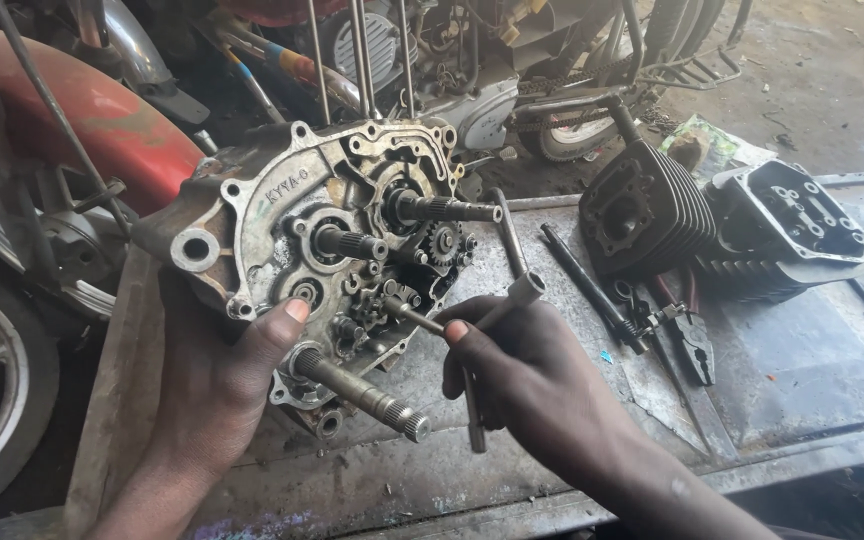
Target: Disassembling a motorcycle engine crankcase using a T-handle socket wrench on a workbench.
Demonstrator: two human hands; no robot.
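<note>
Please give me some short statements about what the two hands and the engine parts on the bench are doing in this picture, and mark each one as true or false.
1. The left hand steadies the engine crankcase from below, thumb on its face. True.
2. The right hand holds a pair of pliers. False: it holds a T-handle socket wrench; the pliers lie untouched on the metal workbench.
3. A finned black cylinder lies on the bench to the right of the crankcase. True.
4. The crankcase is closed with a cover. False: it is open, with gears and several splined shafts sticking out.
5. A red motorcycle part shows behind the crankcase at upper left. True.
</note>
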